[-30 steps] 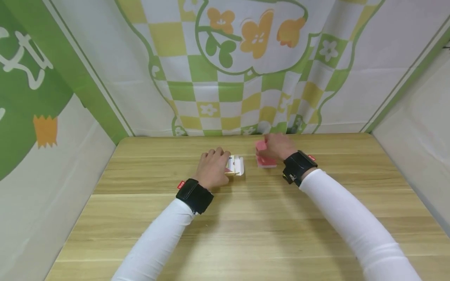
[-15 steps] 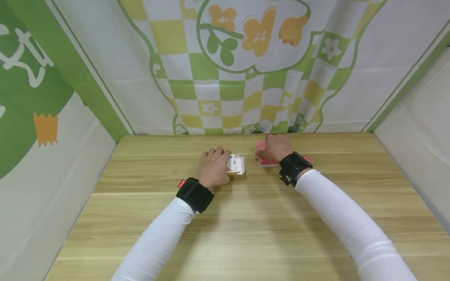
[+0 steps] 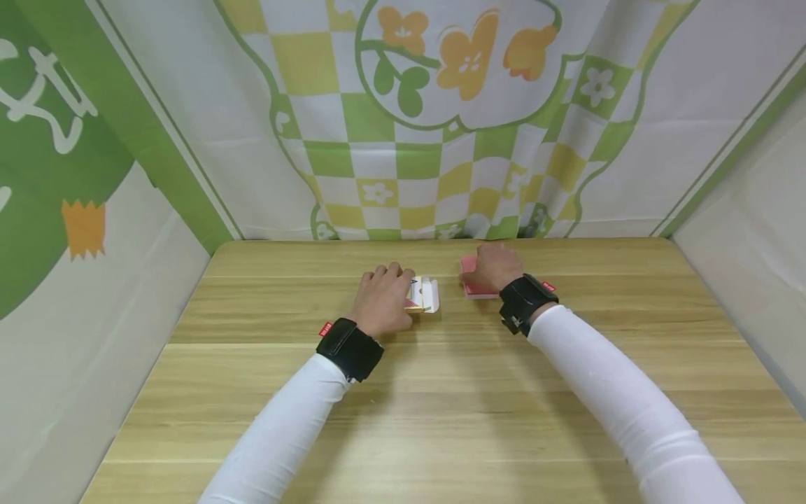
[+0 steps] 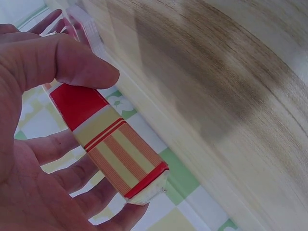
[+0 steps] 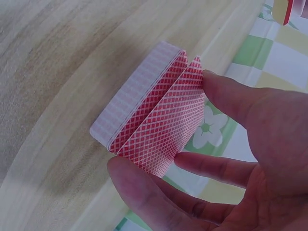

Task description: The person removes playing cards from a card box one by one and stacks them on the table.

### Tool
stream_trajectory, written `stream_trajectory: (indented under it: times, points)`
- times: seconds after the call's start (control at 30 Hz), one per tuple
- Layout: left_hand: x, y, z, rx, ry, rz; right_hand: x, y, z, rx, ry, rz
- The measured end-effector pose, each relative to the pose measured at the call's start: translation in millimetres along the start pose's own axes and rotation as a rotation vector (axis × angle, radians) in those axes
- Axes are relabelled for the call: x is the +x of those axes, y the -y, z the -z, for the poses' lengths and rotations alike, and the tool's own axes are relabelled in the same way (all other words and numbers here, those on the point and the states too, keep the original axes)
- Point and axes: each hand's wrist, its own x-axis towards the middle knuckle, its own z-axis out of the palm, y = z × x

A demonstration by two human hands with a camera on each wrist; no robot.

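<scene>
My left hand (image 3: 380, 302) grips a playing-card box (image 4: 108, 130), with the thumb over one edge and the fingers along the opposite side. The box has red and cream stripes. Its white end flap (image 3: 431, 295) stands open toward the right. A short way to the right, a deck of red-backed playing cards (image 5: 137, 98) lies on the table. My right hand (image 3: 497, 266) pinches a card (image 5: 166, 118) at the deck's top by its edges, between thumb and fingers. In the right wrist view this card tilts up from the stack, leaving a narrow gap. Whether several cards are lifted together, I cannot tell.
The wooden table (image 3: 415, 420) ends at the back against a green, yellow and white checked cloth (image 3: 371, 164). Pale walls (image 3: 749, 203) flank it on both sides. Box and deck sit close to the back edge, with a strip of bare wood between them.
My right hand and wrist have shifted slightly left and settled lower over the deck. The left hand keeps its grip on the card box in the same place.
</scene>
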Motion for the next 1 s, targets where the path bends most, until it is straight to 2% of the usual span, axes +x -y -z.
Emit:
stream_trajectory:
  times: [0.4,1.0]
  points:
    - [-1.3,0.7,0.3,-0.012,-0.015,-0.002,1.4,2.1,-3.7,0.005,-0.001,-0.013]
    - [-1.2,2.5,-2.1,-0.02,0.004,0.008,1.7,3.2,-5.8,0.013,-0.001,-0.02]
